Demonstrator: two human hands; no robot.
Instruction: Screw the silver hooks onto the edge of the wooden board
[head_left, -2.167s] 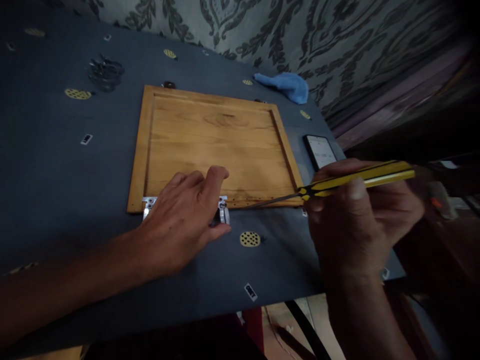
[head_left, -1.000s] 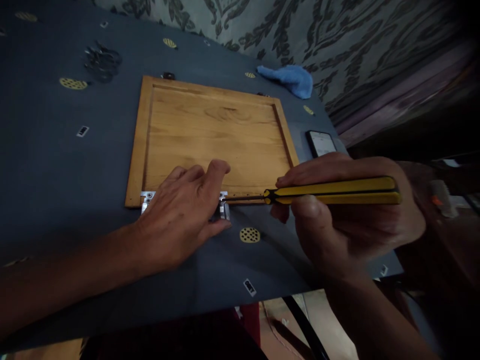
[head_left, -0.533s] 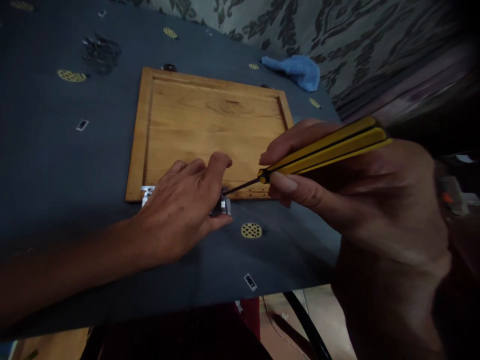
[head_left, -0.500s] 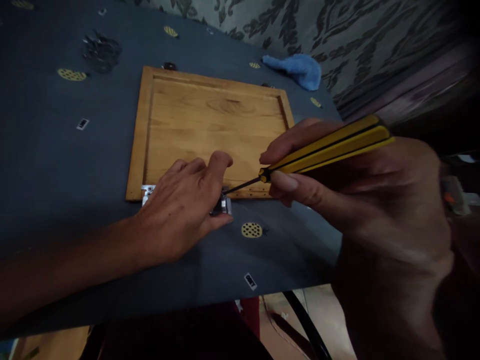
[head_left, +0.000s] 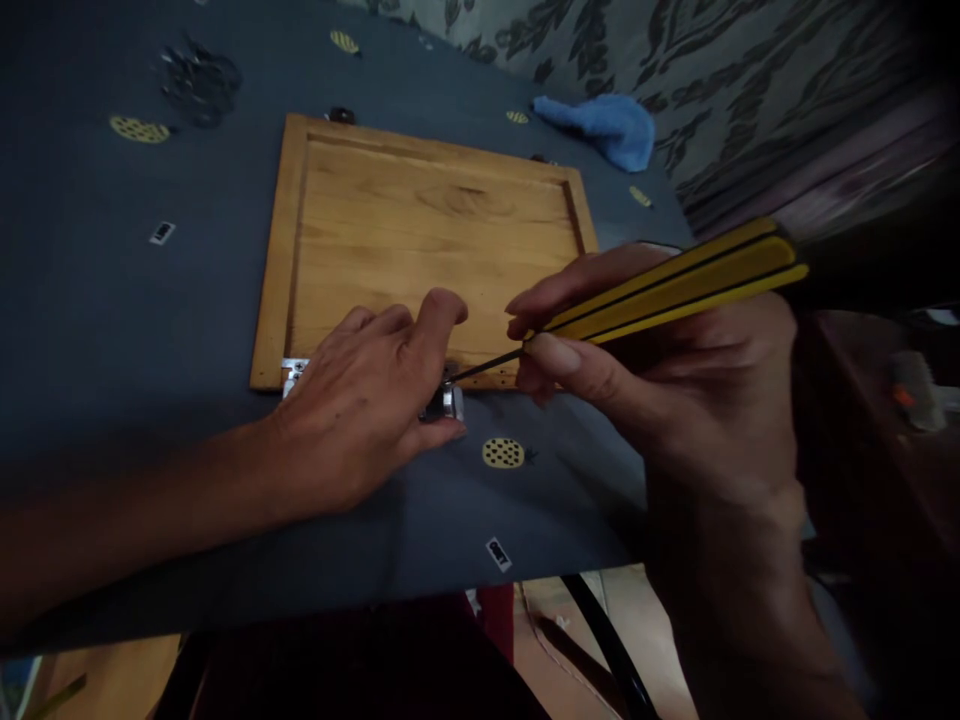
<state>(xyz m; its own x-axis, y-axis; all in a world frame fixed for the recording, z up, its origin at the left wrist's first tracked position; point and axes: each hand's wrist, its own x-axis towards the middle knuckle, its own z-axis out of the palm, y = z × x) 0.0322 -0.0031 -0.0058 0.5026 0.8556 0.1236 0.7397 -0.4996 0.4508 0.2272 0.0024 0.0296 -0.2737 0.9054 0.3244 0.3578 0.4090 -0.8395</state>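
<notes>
- The right hand (head_left: 675,420) is closed around a yellow-and-black screwdriver with a thin dark shaft (head_left: 675,280); its tip meets, or nearly meets, the end nearest that hand of a silver metal fitting (head_left: 450,402).
- The left hand (head_left: 367,400) is half open, bent over that fitting, thumb by its right end; how firmly it grips, I cannot tell.
- The fitting lies under the left hand, along the near edge of a framed golden-brown wooden panel (head_left: 442,230).
- The slanted shaft could slip, I judge, scratching the panel or jabbing the left thumb; looser left-hand pressure could let the fitting shift.
- The left hand hides most of the fitting; dim light makes the tip's seating hard to check.
- Beyond the right hand lies a crumpled blue cloth (head_left: 615,130); beyond the left, a blurred dark cluster (head_left: 199,85); neither blocks the hands.
</notes>
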